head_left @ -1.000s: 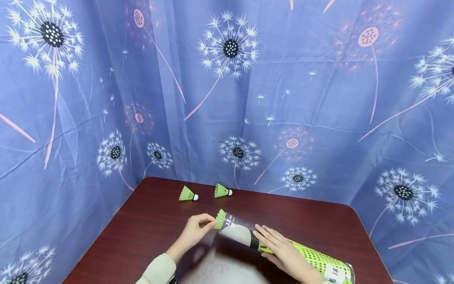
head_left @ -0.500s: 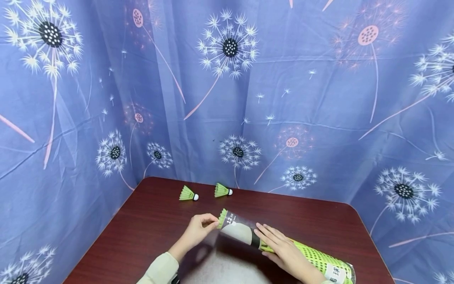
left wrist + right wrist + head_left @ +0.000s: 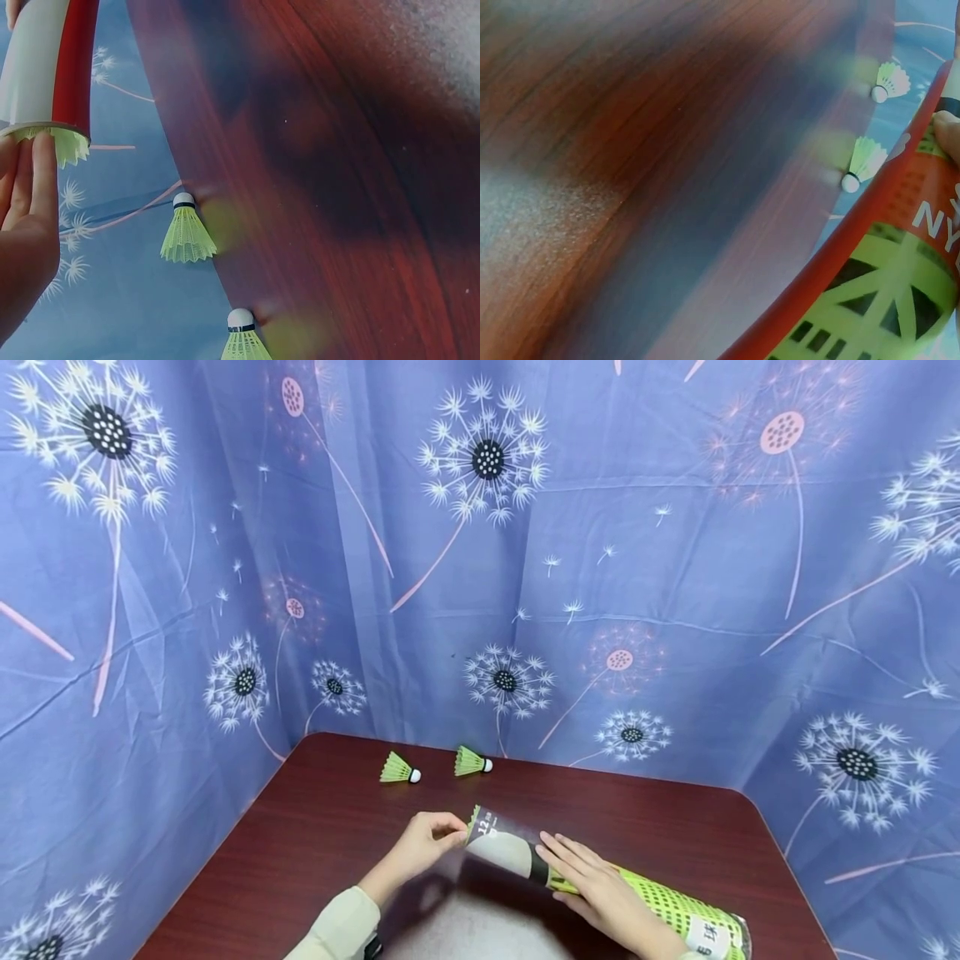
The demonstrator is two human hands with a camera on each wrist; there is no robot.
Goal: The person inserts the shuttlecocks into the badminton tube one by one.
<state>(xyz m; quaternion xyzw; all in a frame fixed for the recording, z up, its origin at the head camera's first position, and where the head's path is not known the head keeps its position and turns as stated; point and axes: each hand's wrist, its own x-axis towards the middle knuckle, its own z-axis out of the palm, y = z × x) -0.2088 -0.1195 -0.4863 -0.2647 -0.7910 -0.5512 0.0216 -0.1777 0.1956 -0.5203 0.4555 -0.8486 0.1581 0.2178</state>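
Observation:
A long shuttlecock tube [image 3: 501, 853] with a clear, yellow-green and black body lies slanted on the table. At its left mouth, my left hand [image 3: 427, 852] pinches the yellow-green skirt of a shuttlecock [image 3: 73, 145]; only the skirt's edge sticks out, the rest being inside. The left wrist view shows the fingertips right at the tube's rim. My right hand [image 3: 600, 889] holds the tube around its middle, fingers across the top and thumb [image 3: 948, 133] on the near side. Red and yellow-green printing on the tube [image 3: 900, 292] shows in the right wrist view.
Two loose yellow-green shuttlecocks lie near the table's back edge, one on the left [image 3: 400, 768] and one to its right [image 3: 472, 762]. Behind the dark red table [image 3: 637, 802] hangs a blue curtain [image 3: 420, 568] with dandelion prints.
The shuttlecock has slid rightward into the tube, pushed by my left hand, until only its skirt edge shows. My right hand and the tube have stayed in place.

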